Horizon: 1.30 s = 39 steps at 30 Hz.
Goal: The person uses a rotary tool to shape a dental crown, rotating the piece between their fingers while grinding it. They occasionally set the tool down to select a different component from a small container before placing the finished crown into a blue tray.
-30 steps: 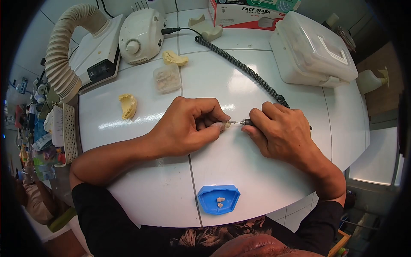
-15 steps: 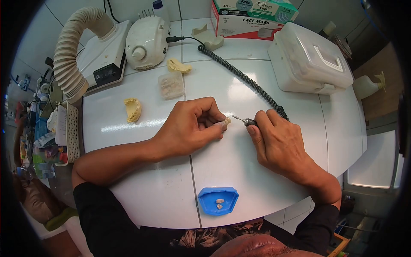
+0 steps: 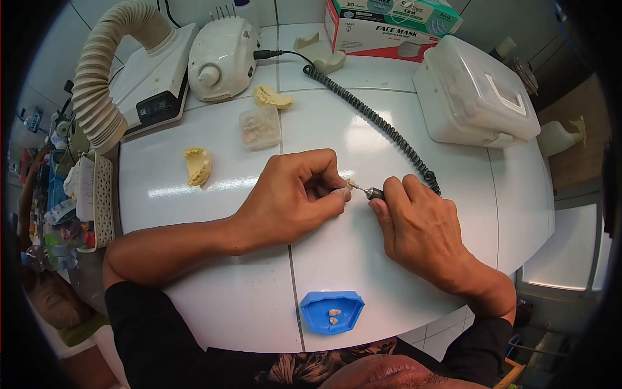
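Between the thumb and fingers of my left hand [image 3: 295,194] is a small cream tooth-like piece [image 3: 350,184]. My right hand [image 3: 420,223] grips a dark rotary handpiece [image 3: 376,194], whose thin metal tip reaches the piece, apparently touching it. A black coiled cord [image 3: 369,113] leads from behind the right hand to a white control box [image 3: 222,58]. Nearer my body, a blue tray [image 3: 312,322] holds two small pinkish pieces [image 3: 334,312]. Left of my left hand lies a yellow dental cast [image 3: 197,166].
A clear box of small pieces [image 3: 260,128] and another yellow cast [image 3: 273,97] lie beyond my left hand. A hose unit [image 3: 97,84] stands back left. Face mask boxes [image 3: 382,32] and a white case [image 3: 476,94] are back right; a basket [image 3: 103,201] is at left.
My right hand has brought the handpiece tip from a short gap away to the small piece. The view has shifted slightly.
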### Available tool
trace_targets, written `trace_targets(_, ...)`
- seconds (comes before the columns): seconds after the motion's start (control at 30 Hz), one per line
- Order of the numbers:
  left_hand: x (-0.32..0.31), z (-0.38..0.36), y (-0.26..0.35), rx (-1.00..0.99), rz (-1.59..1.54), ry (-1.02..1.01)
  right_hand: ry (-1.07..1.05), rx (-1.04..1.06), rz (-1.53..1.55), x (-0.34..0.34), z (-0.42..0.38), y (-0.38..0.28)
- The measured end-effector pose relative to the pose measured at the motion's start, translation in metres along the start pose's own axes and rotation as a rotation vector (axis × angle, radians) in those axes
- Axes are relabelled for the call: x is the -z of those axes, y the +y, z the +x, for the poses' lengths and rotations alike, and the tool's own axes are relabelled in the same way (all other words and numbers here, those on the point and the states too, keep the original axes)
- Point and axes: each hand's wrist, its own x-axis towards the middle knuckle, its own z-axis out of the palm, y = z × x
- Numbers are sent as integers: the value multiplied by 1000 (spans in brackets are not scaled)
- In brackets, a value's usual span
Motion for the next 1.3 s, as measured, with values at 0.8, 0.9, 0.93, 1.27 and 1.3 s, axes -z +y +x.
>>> trace_targets(0.8, 4, -2, 6, 28, 18, -35, 18, 72, 21, 3, 0, 17)
trace_targets(0.9, 5, -3, 5, 13, 39, -48, 43, 144, -2, 3, 4, 21)
trace_targets(0.93, 5, -3, 5, 8, 45, -48, 51, 168, -10, 2, 4, 21)
trace_targets(1.27, 6, -2, 4, -3, 31, -77, 63, 192, -38, 0, 5, 21)
trace_targets(1.3, 6, -3, 6, 10, 23, -82, 64, 192, -41, 0, 5, 21)
